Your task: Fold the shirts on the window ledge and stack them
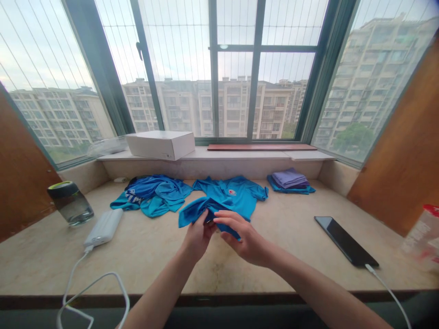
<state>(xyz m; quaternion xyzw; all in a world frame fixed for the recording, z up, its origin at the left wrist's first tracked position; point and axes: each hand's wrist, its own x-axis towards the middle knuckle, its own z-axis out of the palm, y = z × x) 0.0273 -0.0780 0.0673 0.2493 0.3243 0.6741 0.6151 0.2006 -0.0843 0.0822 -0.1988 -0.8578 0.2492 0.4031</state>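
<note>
A blue short-sleeved shirt [236,189] with a small red-and-white emblem lies spread on the counter, its collar end toward the window. Its near end is lifted and bunched in front of me. My left hand [198,235] is closed on this raised cloth, thumb on top. Beside it, my right hand [243,237] has its fingers stretched out over the cloth and its thumb apart. The right fingertips reach close to the left fingers, and some cloth shows behind them. Whether the right hand touches the cloth firmly cannot be made out.
Crumpled blue clothes [159,194] lie left of the shirt; a folded stack [290,179] lies right. A bottle [70,203] and a cabled white power bank [104,227] stand left. A charging phone [345,241] and plastic packaging [423,235] are right. A white box [160,145] sits on the sill.
</note>
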